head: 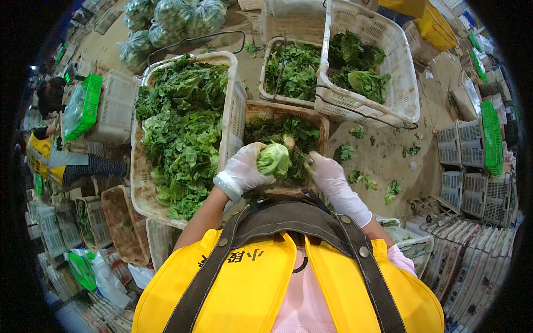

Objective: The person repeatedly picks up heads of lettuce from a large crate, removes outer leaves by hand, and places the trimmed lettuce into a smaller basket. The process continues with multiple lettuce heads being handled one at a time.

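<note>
In a thin translucent glove, my left hand (246, 167) grips a pale green lettuce head (275, 160) from its left side. The gloved right hand (327, 171) is shut around the handle of a small knife (303, 154). Its blade points up and left, close to a pale round cut stem (289, 142); I cannot tell whether it touches. Both hands are above a brown-stained crate (291, 109) that holds dark leafy trimmings (266, 130). Left of it stands a large white crate (234, 83) heaped with loose green leaves (187, 120).
A tilted white crate (399, 83) at the upper right holds a few lettuces (366, 83), beside a smaller crate of leaves (291, 70). Leaf scraps (392, 191) lie on the floor (416, 166). Bagged produce (170, 21) sits at the back. A person (62, 160) is at the left.
</note>
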